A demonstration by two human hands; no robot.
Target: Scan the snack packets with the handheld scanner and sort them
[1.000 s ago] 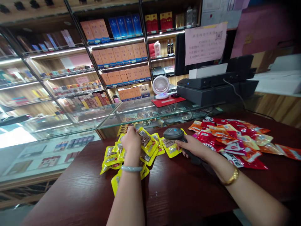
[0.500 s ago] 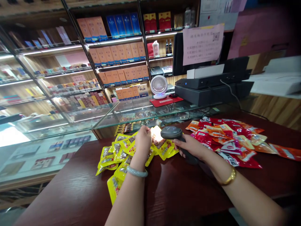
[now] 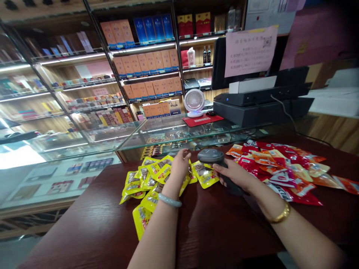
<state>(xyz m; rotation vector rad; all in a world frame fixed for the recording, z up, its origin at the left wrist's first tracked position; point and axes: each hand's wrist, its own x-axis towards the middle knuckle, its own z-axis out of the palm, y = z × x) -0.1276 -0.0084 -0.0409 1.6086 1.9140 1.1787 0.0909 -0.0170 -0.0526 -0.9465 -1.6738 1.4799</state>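
Yellow packets (image 3: 144, 178) heaped beneath left hand (image 3: 180, 166), loosely uncurled; right hand (image 3: 232, 174) gripping dark handheld scanner (image 3: 211, 155).

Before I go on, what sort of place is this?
Probably a shop checkout: the right hand holds a dark grey handheld scanner, shiny yellow plastic packets lie on the dark reddish-brown counter, and orange-and-blue rectangular boxes line lit shelves beyond.
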